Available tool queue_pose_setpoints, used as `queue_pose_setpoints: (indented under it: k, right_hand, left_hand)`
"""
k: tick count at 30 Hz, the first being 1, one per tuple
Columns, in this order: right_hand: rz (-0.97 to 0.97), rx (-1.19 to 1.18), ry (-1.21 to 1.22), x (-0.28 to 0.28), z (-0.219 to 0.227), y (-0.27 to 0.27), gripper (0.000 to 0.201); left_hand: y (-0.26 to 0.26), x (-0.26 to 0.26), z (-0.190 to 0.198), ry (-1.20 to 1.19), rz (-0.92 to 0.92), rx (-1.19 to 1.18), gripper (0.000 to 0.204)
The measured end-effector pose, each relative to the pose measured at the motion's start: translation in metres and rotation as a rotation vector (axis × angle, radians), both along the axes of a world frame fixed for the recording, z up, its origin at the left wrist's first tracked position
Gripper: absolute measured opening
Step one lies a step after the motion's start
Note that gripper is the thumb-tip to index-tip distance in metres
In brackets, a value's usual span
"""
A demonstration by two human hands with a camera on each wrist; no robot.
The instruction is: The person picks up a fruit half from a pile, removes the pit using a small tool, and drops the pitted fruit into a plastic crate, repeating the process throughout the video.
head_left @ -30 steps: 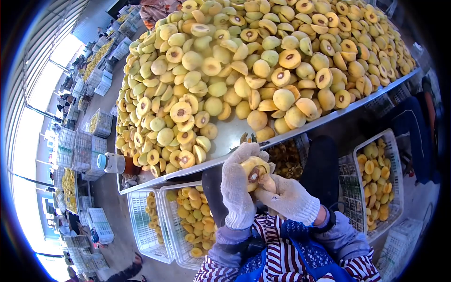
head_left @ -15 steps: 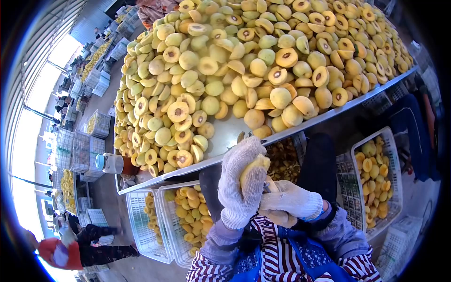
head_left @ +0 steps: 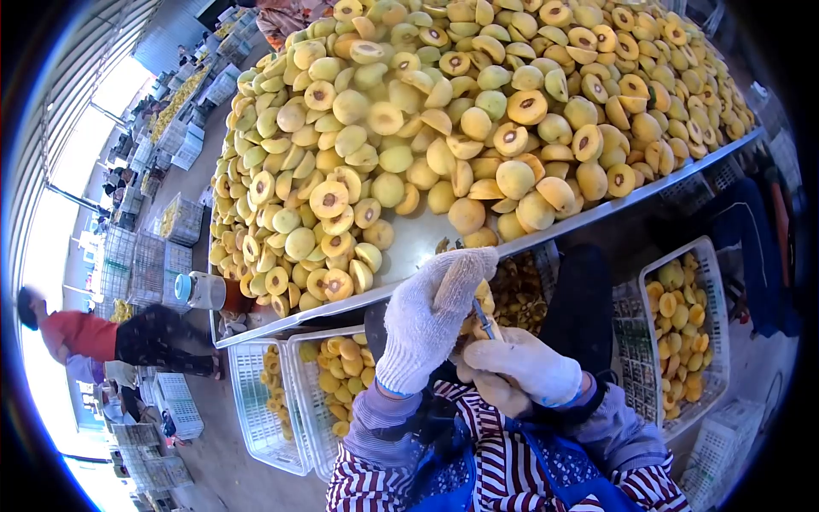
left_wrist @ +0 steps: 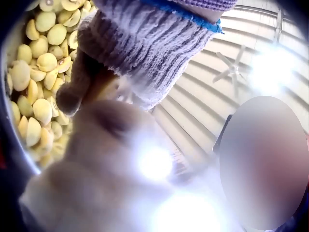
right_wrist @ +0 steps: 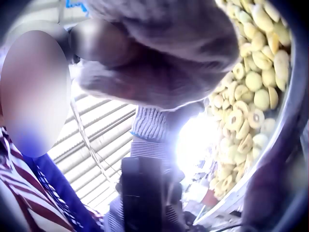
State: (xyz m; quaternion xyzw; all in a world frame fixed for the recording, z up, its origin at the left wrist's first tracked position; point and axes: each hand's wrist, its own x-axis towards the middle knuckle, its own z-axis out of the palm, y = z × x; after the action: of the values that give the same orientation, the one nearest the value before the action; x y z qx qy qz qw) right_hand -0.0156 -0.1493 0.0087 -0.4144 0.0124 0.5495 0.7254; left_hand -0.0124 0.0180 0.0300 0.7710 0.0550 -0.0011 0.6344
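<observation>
In the head view my left hand (head_left: 435, 307), in a white knit glove, holds a yellow peach half (head_left: 485, 297) just beyond the table's near edge. Its fingers cover most of the fruit. My right hand (head_left: 533, 367), gloved too, grips a slim tool with a metal shaft (head_left: 484, 319), whose upper end meets the fruit. The tool's lower part is hidden in the glove. Both hands are close together above my lap. In the left wrist view the left glove (left_wrist: 135, 53) curls around the fruit; the right wrist view shows the right glove (right_wrist: 169, 58) from below, its grip blurred.
A metal table (head_left: 418, 243) bears a large heap of halved peaches (head_left: 512, 111). White crates (head_left: 317, 427) of halves stand to the left, another crate (head_left: 715, 341) to the right. Below the table edge lie brownish scraps (head_left: 520, 290). A bottle (head_left: 205, 292) stands at the table's left corner.
The peach half, earlier facing up with its pit showing, is now turned and mostly covered by the left hand. The tool's shaft has come into sight. A person in red walks in at left.
</observation>
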Motion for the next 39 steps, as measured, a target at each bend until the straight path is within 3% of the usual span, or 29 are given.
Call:
queue_pose_setpoints:
  k: [2, 6, 9, 10, 12, 15, 19, 22, 25, 27, 30, 31, 34, 37, 39]
  right_hand:
    - [-0.12, -0.091, -0.193, -0.003, -0.011, 0.009, 0.036]
    - [0.057, -0.112, -0.118, 0.007, -0.007, -0.002, 0.04]
    - [-0.04, -0.038, -0.153, 0.001, -0.026, 0.003, 0.043]
    - [-0.089, -0.006, -0.178, 0.0, -0.03, 0.005, 0.043]
    - [0.021, -0.085, -0.123, 0.004, -0.016, 0.001, 0.041]
    - [0.069, -0.091, -0.028, 0.006, -0.01, -0.003, 0.037]
    - [0.011, 0.083, 0.098, -0.003, -0.026, -0.009, 0.034]
    - [0.057, 0.374, 0.254, -0.002, -0.035, -0.013, 0.035]
    - [0.011, 0.273, 0.137, -0.004, -0.023, -0.014, 0.035]
    - [0.011, 0.41, 0.267, -0.004, -0.022, -0.015, 0.036]
    - [-0.005, 0.488, 0.351, -0.003, -0.019, -0.013, 0.038]
    - [-0.01, 0.494, 0.363, -0.004, -0.019, -0.012, 0.039]
    - [-0.002, 0.652, 0.391, -0.005, -0.027, -0.011, 0.04]
    - [-0.036, 0.597, 0.463, -0.008, -0.025, -0.013, 0.04]
    - [-0.021, 0.611, 0.429, -0.007, -0.025, -0.015, 0.039]
  left_hand:
    - [-0.003, -0.001, 0.002, -0.022, 0.052, 0.0, 0.038]
    - [-0.009, -0.001, -0.007, -0.47, 0.091, 0.441, 0.029]
    - [-0.016, 0.001, -0.005, -0.566, 0.134, 0.64, 0.028]
    - [-0.016, 0.001, -0.002, -0.454, 0.106, 0.571, 0.027]
    - [-0.014, 0.001, 0.003, -0.231, 0.051, 0.431, 0.025]
    - [-0.01, 0.005, -0.007, -0.171, -0.031, 0.411, 0.023]
    - [-0.004, 0.008, -0.008, -0.352, -0.152, 0.355, 0.023]
    - [-0.003, 0.011, -0.011, -0.56, -0.179, 0.345, 0.024]
    - [-0.005, 0.013, -0.012, -0.715, -0.153, 0.371, 0.024]
    - [-0.008, 0.015, -0.009, -0.736, -0.154, 0.422, 0.024]
    - [-0.007, 0.017, 0.003, 0.007, -0.259, 0.254, 0.025]
    - [-0.009, 0.017, 0.004, 0.029, -0.251, 0.282, 0.02]
    - [-0.007, 0.021, -0.011, -0.626, -0.264, 0.505, 0.021]
    - [-0.011, 0.021, -0.014, -0.717, -0.228, 0.451, 0.029]
    - [-0.018, 0.009, -0.019, -0.307, -0.181, -0.086, 0.032]
